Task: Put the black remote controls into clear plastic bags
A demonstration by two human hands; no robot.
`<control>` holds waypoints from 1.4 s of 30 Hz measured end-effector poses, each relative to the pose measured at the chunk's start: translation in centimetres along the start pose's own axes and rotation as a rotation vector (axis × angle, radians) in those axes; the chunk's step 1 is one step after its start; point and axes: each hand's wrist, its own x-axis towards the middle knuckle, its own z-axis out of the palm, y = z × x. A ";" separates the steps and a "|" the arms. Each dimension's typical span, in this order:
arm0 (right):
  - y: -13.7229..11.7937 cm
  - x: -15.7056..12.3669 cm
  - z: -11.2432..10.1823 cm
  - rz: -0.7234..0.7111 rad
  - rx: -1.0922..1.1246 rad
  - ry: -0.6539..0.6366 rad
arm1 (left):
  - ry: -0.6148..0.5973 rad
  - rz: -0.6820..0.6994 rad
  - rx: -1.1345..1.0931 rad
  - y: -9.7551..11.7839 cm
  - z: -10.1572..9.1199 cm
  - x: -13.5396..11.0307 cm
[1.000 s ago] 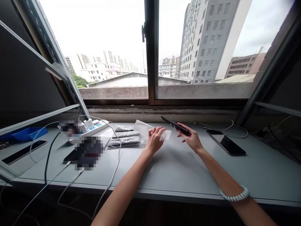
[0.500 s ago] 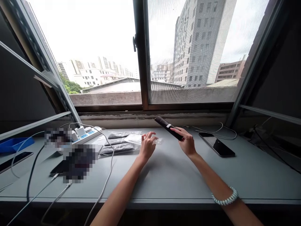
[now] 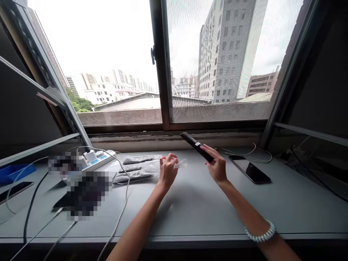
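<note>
A slim black box [image 3: 190, 140] with a small white label slants up to the left, away from the desk. My right hand [image 3: 216, 168] is closed around its lower end. Pinched in the curled fingers of my left hand [image 3: 168, 170] is a clear plastic bag [image 3: 181, 164], whose crumpled end sticks out to the right. Just beyond and left of that hand lie several flat dark items in clear wrapping [image 3: 136, 177], side by side on the desk. What is inside them cannot be made out.
A smartphone [image 3: 250, 169] lies on the grey desk [image 3: 206, 217] at right, near a white cable. At left are a white power strip [image 3: 98, 159], a blue tray [image 3: 16, 173], another phone [image 3: 16, 192] and loose cables. Metal posts and a window stand behind.
My left hand has closed on the plastic bag and lifted it slightly off the wrapped items. The black box stays in my right hand, turned a little. The view has shifted slightly.
</note>
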 end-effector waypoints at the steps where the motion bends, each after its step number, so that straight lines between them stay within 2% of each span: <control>1: -0.2 0.1 0.1 0.062 0.070 0.050 | 0.004 0.000 -0.002 0.1 0.0 0.0; 4: -0.8 0.4 0.2 0.239 0.231 0.205 | 0.013 -0.004 -0.023 0.4 -0.1 0.0; 8: -0.7 0.9 -0.3 0.384 0.381 0.321 | -0.009 0.005 -0.028 0.3 -0.3 0.0; 11: -0.3 1.3 -0.7 0.504 0.445 0.346 | -0.036 0.001 -0.008 0.0 -0.3 0.2; 16: 0.0 1.5 -0.9 0.652 0.570 0.311 | -0.028 -0.008 0.001 -0.1 -0.2 0.3; 19: -0.3 1.4 -0.8 0.659 0.585 0.303 | -0.018 -0.006 0.004 0.0 -0.3 0.3; 25: -0.6 1.2 -0.7 0.682 0.468 0.293 | -0.061 0.015 0.011 -0.1 -0.1 0.2; 28: -0.6 1.0 -0.5 0.625 0.429 0.262 | -0.103 0.030 0.013 0.0 0.1 0.1; 33: -0.8 0.6 0.0 0.441 0.366 0.117 | -0.241 0.072 0.042 0.5 0.4 -0.3; 36: -0.9 0.5 0.2 0.420 0.358 -0.004 | -0.296 0.076 0.073 0.6 0.4 -0.4; 42: -0.8 0.3 0.2 0.462 0.433 -0.122 | -0.239 0.011 0.095 0.3 0.4 -0.3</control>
